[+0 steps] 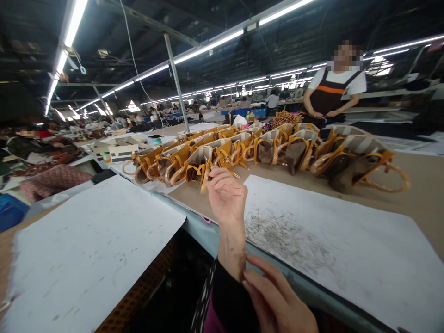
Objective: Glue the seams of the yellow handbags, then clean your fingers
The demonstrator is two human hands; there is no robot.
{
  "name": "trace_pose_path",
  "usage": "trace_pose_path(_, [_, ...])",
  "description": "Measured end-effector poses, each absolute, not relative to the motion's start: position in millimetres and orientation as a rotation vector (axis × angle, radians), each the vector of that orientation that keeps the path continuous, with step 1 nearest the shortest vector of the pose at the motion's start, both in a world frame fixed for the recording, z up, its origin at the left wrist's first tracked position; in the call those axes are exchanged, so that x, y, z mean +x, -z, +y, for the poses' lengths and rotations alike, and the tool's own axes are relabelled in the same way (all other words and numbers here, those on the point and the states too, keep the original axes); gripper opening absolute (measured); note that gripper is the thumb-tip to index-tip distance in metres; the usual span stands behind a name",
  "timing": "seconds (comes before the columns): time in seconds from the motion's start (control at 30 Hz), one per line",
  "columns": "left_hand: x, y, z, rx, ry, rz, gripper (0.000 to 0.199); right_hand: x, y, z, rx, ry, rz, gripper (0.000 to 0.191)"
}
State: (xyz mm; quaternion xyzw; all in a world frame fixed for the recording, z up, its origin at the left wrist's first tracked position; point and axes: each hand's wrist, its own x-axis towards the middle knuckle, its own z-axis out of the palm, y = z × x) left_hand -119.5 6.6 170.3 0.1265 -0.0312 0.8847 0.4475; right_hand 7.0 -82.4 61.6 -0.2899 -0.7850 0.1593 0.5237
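Left grip (227,196) hovers half-spread near table edge (203,235); right grip (277,291) touches wrist (231,249), pinch unclear

Strip lights (210,47) blazing white above the yellow bags (183,153) | roof (215,14) over them sunk in gloom | white sheet (374,249) in front of them catching plenty, soft shadows beneath the bags | far hall (222,98) behind them looking fuzzy | wide-angle stretch slanting the sheet outward | mosaic blocks (345,58) over a co-worker (328,95) behind them

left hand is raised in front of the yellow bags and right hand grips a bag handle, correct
The grip is wrong: in the head view the bare right hand is at the left forearm by the black sleeve, apart from the yellow ring-handled bags.
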Motion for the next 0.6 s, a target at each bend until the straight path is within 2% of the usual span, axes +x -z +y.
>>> trace_pose_path(0.07, [-117.3, -171.2, 6.2, 0.3, -2.172, -0.07, 0.035, 10.6, -71.2, -80.0, -0.729, -0.59, -1.781, 0.008])
trace_pose_path(0.1, [-116.3, -171.6, 5.9, 0.29, -2.159, -0.082, 0.036, 11.7, -76.4, -78.9, -0.768, -0.719, -1.722, 0.009])
trace_pose_path(0.2, [-113.6, -172.5, 5.0, 0.255, -2.119, -0.146, 0.042, 11.6, -88.6, -75.9, -0.876, -1.059, -1.544, 0.023])
trace_pose_path(0.27, [-111.3, -173.4, 4.2, 0.252, -2.116, -0.132, 0.043, 9.5, -91.9, -73.4, -0.917, -1.147, -1.544, 0.026])
trace_pose_path(0.37, [-106.4, -175.4, 3.1, 0.259, -2.125, -0.03, 0.044, 6.4, -90.9, -69.8, -1.007, -1.109, -1.67, 0.018])
trace_pose_path(0.6, [-95.7, -169.1, 6.8, 0.089, -1.952, -0.123, 0.056, 11.1, -85.2, -65.5, -1.011, -0.898, -1.84, 0.03])
